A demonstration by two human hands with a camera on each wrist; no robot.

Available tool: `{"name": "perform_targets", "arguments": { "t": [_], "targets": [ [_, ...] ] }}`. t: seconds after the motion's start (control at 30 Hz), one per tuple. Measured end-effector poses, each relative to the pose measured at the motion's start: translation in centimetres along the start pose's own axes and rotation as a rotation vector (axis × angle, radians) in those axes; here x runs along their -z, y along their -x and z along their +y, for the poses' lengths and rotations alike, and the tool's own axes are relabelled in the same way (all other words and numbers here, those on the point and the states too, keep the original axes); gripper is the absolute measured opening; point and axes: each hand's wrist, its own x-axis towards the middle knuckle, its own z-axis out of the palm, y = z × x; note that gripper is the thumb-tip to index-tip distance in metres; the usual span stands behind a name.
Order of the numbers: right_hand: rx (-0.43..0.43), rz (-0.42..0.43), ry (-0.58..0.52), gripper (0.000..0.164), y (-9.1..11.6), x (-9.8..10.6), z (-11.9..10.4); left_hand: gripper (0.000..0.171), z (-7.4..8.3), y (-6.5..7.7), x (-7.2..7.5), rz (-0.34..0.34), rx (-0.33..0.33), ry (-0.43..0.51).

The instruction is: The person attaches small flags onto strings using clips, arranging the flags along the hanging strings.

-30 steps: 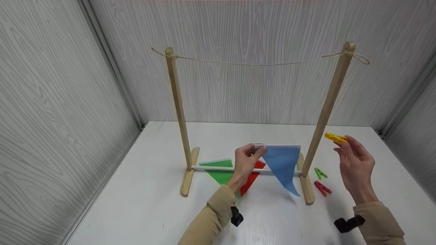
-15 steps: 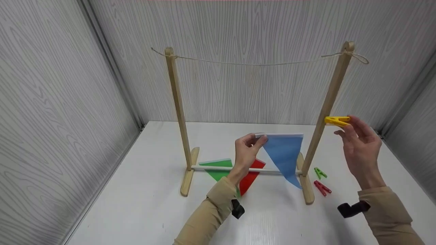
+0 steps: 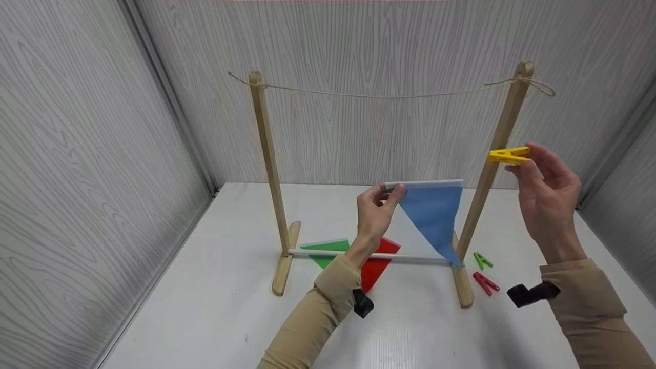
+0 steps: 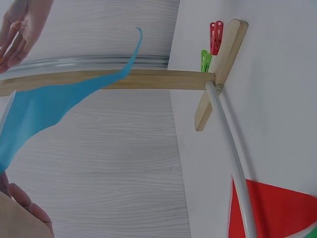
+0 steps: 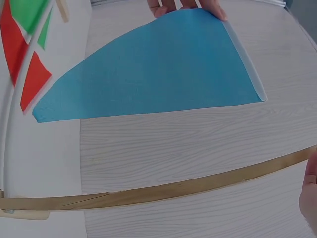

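Observation:
My left hand [image 3: 376, 212] pinches a blue triangular pennant [image 3: 434, 207] by the left end of its white top edge. The pennant hangs in the air between the two posts, its tip curling down near the right foot of the frame. To the right of the right post, my right hand [image 3: 551, 200] holds a yellow clothespin [image 3: 509, 155] between thumb and fingers, its nose pointing left and overlapping the post in the head view. Above both hands a thin string [image 3: 369, 96] sags between the post tops. The right wrist view shows the blue pennant [image 5: 153, 69] spread nearly flat.
A wooden frame has a left post [image 3: 269, 154], a right post [image 3: 505, 118] and a white crossbar [image 3: 410, 257]. Green [image 3: 323, 246] and red pennants [image 3: 376, 269] lie under the bar. A green clothespin [image 3: 482, 261] and a red clothespin [image 3: 485, 283] lie by the right foot [image 3: 463, 287].
Both hands have risen, the left with the blue pennant and the right with the yellow clothespin. The pennant's tip has lifted away from the table. The frame and the other pennants stay put.

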Motion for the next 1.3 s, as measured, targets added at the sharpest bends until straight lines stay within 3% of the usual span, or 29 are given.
{"name": "perform_targets", "arguments": {
  "t": [0.17, 0.53, 0.87, 1.03, 1.13, 1.3],
  "targets": [
    [0.017, -0.062, -0.073, 0.035, -1.1, -0.7, -0.5, 0.023, 1.0, -0.5, -0.2, -0.006, -0.03, 0.013],
    [0.103, -0.052, 0.062, 0.031, -3.4, -2.5, -1.7, 0.027, 3.0, -1.6, -0.6, -0.006, -0.028, 0.014],
    [0.233, -0.024, 0.23, 0.028, -5.2, -4.4, -2.5, 0.029, 5.1, -2.5, -0.9, -0.01, -0.033, 0.028],
    [0.275, -0.009, 0.396, 0.033, -5.7, -5.3, -3.1, 0.03, 6.0, -3.2, -1.5, 0.007, -0.027, 0.04],
    [0.331, -0.007, 0.555, 0.038, -6.1, -5.8, -3.4, 0.029, 6.5, -3.6, -1.8, 0.01, -0.034, 0.062],
    [0.409, -0.001, 0.774, 0.034, -7.2, -6.3, -3.7, 0.03, 7.4, -4.2, -2.2, 0.012, -0.036, 0.099]
  ]
}}
